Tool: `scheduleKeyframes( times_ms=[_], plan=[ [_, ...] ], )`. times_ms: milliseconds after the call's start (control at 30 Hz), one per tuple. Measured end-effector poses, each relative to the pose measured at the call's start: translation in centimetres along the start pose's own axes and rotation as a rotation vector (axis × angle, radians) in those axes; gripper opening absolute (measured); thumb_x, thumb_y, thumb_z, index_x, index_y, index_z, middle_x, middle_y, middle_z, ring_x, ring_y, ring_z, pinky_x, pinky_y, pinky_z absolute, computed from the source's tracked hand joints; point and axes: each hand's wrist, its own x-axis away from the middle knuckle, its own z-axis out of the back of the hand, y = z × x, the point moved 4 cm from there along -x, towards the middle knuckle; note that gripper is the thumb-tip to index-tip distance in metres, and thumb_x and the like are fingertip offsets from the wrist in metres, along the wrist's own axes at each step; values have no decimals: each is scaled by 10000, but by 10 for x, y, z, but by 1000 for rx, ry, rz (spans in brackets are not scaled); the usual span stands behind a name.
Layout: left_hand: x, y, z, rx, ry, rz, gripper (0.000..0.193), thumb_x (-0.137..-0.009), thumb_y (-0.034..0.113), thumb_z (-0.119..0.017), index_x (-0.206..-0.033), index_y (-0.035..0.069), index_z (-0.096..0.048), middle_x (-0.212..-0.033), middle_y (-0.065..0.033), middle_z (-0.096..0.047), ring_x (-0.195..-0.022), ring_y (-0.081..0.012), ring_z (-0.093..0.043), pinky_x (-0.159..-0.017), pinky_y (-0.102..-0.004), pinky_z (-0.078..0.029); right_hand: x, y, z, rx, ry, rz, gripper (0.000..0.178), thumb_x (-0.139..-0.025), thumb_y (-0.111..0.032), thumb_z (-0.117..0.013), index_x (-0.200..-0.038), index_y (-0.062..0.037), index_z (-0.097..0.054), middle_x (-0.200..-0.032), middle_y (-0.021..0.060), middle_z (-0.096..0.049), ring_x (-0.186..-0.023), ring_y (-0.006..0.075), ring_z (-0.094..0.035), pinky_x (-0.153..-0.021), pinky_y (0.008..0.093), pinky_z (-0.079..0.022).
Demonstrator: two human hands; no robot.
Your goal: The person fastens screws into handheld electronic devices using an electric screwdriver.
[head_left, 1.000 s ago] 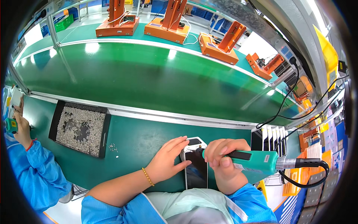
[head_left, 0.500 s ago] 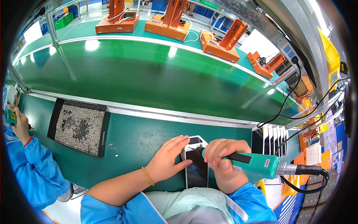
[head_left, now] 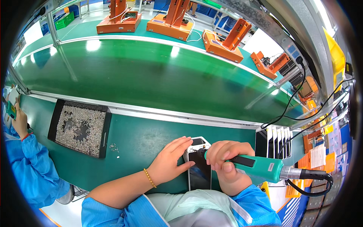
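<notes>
A long panel-like device (head_left: 199, 174) with a white top end and a glossy black face lies on the green bench before me. My left hand (head_left: 171, 162) rests along its left side, fingers stretched over the white end and thumb apart on the black face. Gripped in my right hand (head_left: 229, 160) is a green electric screwdriver (head_left: 267, 168), held nearly level. Its tip points left at the white end of the device; whether it meets a screw there is too small to tell. A black cable (head_left: 314, 173) leaves its right end.
A black tray (head_left: 103, 145) full of small screws stands left, with several loose screws (head_left: 113, 146) beside it. White-edged panels (head_left: 278, 140) stand in a row at right. A co-worker's hand (head_left: 19, 120) holds a green screwdriver at far left. Beyond lies a green conveyor belt (head_left: 151, 73).
My hands, the screwdriver and the device stay almost still. At far left, the co-worker's hand and sleeve have shifted slightly, and a pale panel shows more plainly there.
</notes>
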Motion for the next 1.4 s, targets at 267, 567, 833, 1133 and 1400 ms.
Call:
scheduleKeyframes(
  times_ms=[267, 567, 833, 1133, 1400],
  plan=[
    [0, 1, 0, 27, -14, 35, 640, -766, 185, -787, -1321, 31, -509, -1357, -161, -524, -1296, -337, -469, -1067, -421, -402, -4, 2, -1, -4, 13, 28, 165, -805, 4, -697, -825, -19, -535, -636, 69, -575, -598, 224, -598, -598, 350, -513],
    [1, 2, 2, 20, -13, 36, 608, -778, 204, -781, -1302, 36, -522, -1332, -135, -550, -1301, -319, -467, -1069, -412, -402, -6, 8, -6, 63, -28, -32, 209, -773, 37, -690, -706, -27, -503, -622, 80, -579, -591, 218, -599, -606, 322, -511],
    [4, 5, 0, -69, -20, 39, 634, -770, 217, -789, -1315, 41, -518, -1369, -139, -527, -1312, -326, -462, -1070, -412, -406, 5, -2, 2, 38, 128, 145, 250, -882, -110, -683, -1034, -17, -508, -632, 62, -542, -522, 168, -521, -502, 318, -459],
    [39, 32, -26, 193, -260, 626, 1014, -853, 189, -738, -1475, -75, 19, -1017, -199, -655, -825, -230, -690, -714, -305, -564, 87, -93, 53, 123, 270, 277, 218, -838, -37, -695, -981, 6, -537, -701, 122, -596, -560, 202, -583, -493, 323, -473],
    [8, 32, -85, 803, -334, 802, 821, -909, -84, -532, -1537, 154, -59, -1134, -147, -620, -988, -254, -659, -740, -358, -616, 192, -157, 96, 366, 537, 417, 206, -881, -95, -670, -943, -6, -495, -596, 90, -537, -473, 162, -504, -456, 325, -456]
  ],
)
